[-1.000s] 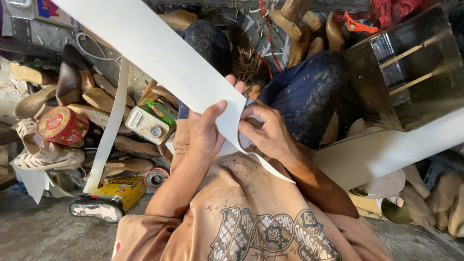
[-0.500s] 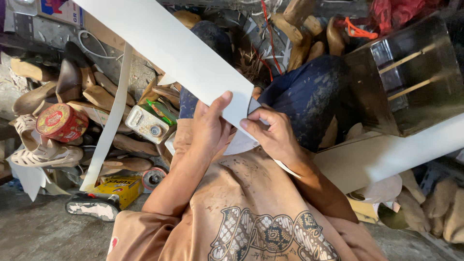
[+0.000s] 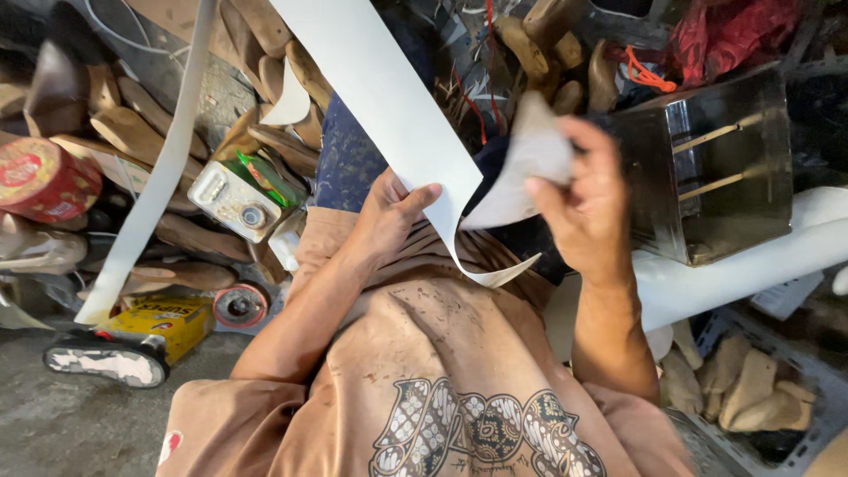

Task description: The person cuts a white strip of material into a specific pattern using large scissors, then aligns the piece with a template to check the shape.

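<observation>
- Left hand (image 3: 389, 216) pressed against the near part of a long white strip (image 3: 389, 106), thumb on its face, fingers curled behind: closed on the strip.
- White strip running from the far upper middle down to the lap, its near end bent into a pointed tail just above the brown shirt (image 3: 424, 380).
- Right hand (image 3: 587, 199) raised to the right of the strip, pinching a small pale cut piece (image 3: 530, 163) between thumb and fingers; slightly blurred.
- Cut piece touching or just beside the strip's right edge; cannot tell which.
- Second narrow white strip (image 3: 146, 203) hanging at the left, over a heap of wooden shoe lasts (image 3: 132, 132).
- Left of the left hand: a flat metal can (image 3: 231, 201) with a round cap, a green lighter-like thing beside it.
- Far left: a red round tin (image 3: 40, 181). Near left, on the floor: a yellow box (image 3: 168, 322) and a dirty shoe sole (image 3: 106, 364).
- Right: a dark metal box (image 3: 724, 172) with thin rods inside, a white roll (image 3: 751, 265) below it, more lasts in a basket (image 3: 751, 397) at the near right.
</observation>
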